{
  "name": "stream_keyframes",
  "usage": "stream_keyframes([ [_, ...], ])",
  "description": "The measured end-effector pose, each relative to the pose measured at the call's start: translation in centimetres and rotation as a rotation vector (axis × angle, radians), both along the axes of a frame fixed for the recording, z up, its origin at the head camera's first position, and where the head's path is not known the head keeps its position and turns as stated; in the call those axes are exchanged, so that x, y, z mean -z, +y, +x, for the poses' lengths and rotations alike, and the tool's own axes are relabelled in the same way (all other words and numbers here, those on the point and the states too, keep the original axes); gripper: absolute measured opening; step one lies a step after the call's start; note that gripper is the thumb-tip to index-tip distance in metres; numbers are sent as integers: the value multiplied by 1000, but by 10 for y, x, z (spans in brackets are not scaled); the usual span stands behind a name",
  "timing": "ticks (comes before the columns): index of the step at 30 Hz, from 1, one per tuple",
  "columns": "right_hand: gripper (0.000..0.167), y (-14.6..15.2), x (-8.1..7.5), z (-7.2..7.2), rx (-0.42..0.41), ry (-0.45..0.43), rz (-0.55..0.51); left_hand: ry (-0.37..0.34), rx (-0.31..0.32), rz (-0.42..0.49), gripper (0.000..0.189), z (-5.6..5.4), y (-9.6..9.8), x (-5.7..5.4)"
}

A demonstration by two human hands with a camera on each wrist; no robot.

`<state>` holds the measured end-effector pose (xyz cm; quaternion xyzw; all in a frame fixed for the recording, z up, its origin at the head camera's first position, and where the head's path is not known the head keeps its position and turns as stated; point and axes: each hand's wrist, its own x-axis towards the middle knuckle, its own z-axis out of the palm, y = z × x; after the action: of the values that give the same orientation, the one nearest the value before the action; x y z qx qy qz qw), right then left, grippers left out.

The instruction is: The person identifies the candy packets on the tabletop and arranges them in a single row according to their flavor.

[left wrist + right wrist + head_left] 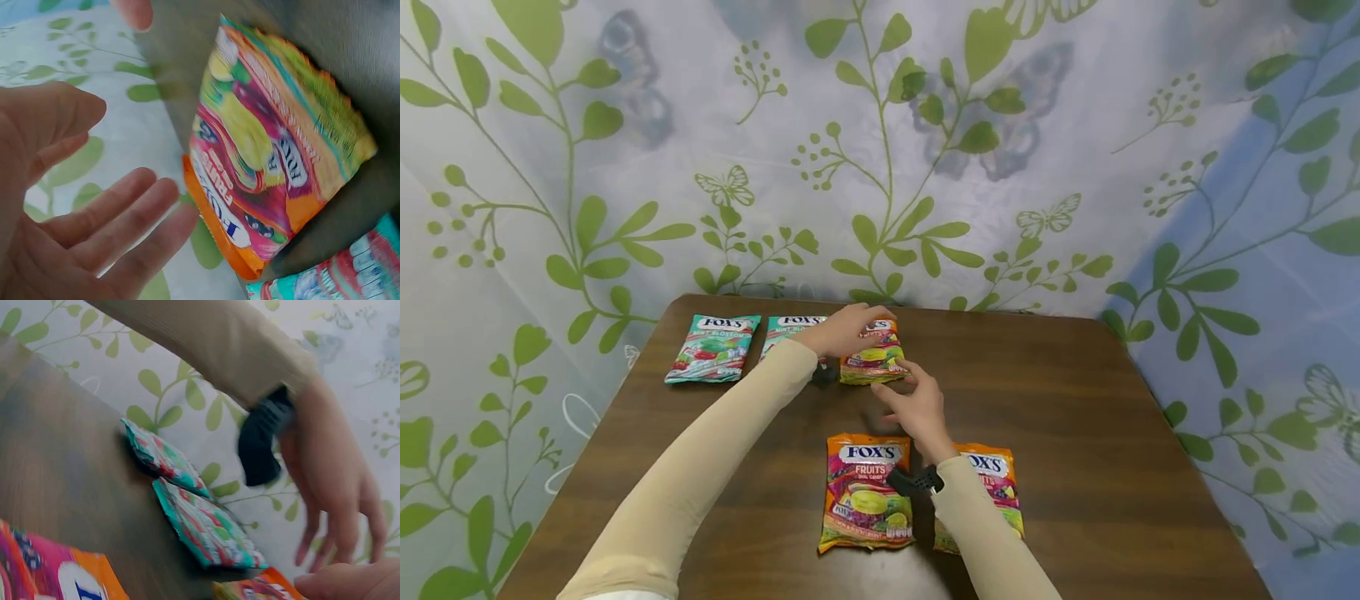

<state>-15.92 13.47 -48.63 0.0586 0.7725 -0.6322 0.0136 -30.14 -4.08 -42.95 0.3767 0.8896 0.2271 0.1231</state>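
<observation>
An orange Fox's Fruits candy bag (872, 354) lies flat in the back row. My left hand (847, 329) hovers over its upper left part, fingers extended and apart from the bag in the left wrist view. By the bag's lower right corner is my right hand (920, 408), its fingers loosely bent with nothing between them; whether a fingertip touches the bag I cannot tell. Left of this bag lie two teal Fox's Mint Blossom bags, the outer mint bag (713, 350) fully visible and the inner mint bag (782, 332) partly behind my left hand.
Closer to me lies another orange Fruits bag (868, 500). Beside it, a further orange bag (1000, 479) is partly covered by my right forearm. The brown wooden table (1075, 400) ends at a leaf-patterned curtain (925, 150) behind. A dark band (917, 481) circles my right wrist.
</observation>
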Motion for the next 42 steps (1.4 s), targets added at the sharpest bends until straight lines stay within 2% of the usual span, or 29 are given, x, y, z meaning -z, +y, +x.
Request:
stream_keyframes([
  [6,71,18,-13,13,-59,28,77,-99,32,145,44,20,-16,-1],
  [10,71,25,-15,22,-90,43,182,-161,13,194,46,37,-27,0],
  [14,70,31,-14,31,-101,58,293,-318,9,289,48,55,-37,4],
  [17,66,35,-14,37,-124,56,327,-437,3,351,49,70,-44,6],
  [19,64,37,-15,42,-148,46,330,-479,-4,375,50,79,-47,7],
  [22,59,40,-16,48,-185,9,276,-511,-17,412,48,91,-53,11],
  [27,50,43,-20,58,-223,-48,173,-526,-44,488,44,111,-63,17],
  [35,46,49,-11,80,-219,-40,277,-490,-113,498,42,142,-77,33],
  [42,51,55,-5,93,-291,0,319,-463,-152,494,43,164,-85,43],
])
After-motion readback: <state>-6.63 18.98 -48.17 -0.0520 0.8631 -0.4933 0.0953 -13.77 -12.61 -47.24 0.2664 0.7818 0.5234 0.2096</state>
